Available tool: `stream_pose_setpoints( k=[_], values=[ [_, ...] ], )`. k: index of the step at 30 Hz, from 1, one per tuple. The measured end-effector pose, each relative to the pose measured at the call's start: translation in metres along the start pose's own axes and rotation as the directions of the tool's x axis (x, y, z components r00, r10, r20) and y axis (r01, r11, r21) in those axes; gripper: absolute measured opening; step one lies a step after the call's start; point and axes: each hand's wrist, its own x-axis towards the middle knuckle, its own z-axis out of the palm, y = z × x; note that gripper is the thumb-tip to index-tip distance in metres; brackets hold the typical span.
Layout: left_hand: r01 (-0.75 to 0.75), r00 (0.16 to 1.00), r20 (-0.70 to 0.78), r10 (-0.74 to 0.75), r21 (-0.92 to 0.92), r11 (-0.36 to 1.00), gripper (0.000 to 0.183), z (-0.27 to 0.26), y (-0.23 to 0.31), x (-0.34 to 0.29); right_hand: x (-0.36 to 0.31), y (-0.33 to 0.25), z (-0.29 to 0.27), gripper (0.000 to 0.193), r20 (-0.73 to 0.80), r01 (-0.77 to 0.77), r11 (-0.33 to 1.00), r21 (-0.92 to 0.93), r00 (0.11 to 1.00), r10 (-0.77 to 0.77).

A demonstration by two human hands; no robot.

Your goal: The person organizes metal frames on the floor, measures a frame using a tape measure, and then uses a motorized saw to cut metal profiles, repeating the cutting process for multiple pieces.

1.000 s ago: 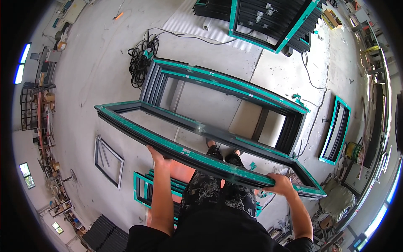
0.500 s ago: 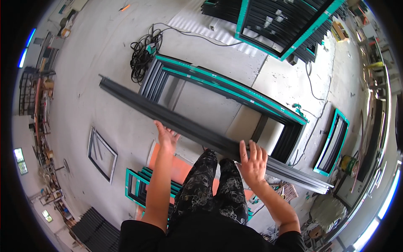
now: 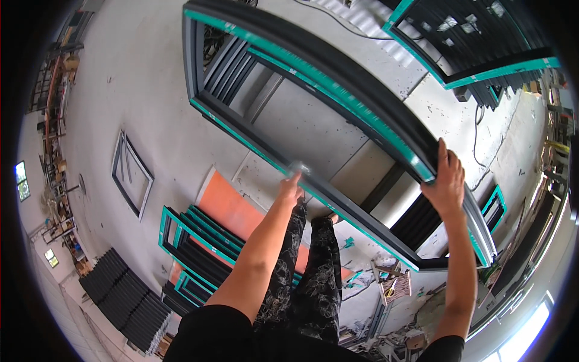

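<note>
A large black window frame (image 3: 353,208) with green tape strips is held tilted in front of me, its wide opening facing up toward me. My left hand (image 3: 291,188) has its fingers curled against the near long rail, around its middle, beside a shiny clear patch. At the right end, my right hand (image 3: 447,181) grips the far long rail, fingers over its outer side. Through the opening shows a stack of similar black frames (image 3: 232,78) on the floor, partly hidden by the held frame.
More green-taped frames (image 3: 193,235) lie at lower left beside an orange sheet (image 3: 226,196). A bare frame (image 3: 134,181) lies on the left floor. Another frame stack (image 3: 482,36) stands at upper right. Scraps (image 3: 392,286) litter the floor to the right of my legs.
The held frame has turned from edge-on to showing its opening. My right hand has moved right and up to the far rail, my left hand rightward along the near rail. The view has shifted.
</note>
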Motion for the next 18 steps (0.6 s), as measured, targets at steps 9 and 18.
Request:
stream_pose_setpoints(
  k=[9,18],
  values=[
    [-0.127,0.99,-0.042,0.132,0.099,0.987,0.048,0.019,-0.006,0.025,0.093,0.046,0.064,0.1,0.22,-0.078,0.991,0.111,0.974,0.052],
    [-0.206,0.933,-0.276,0.231,0.116,0.972,0.043,0.009,-0.001,0.006,0.134,0.051,0.154,0.101,0.433,-0.098,0.986,0.138,0.901,0.029]
  ],
)
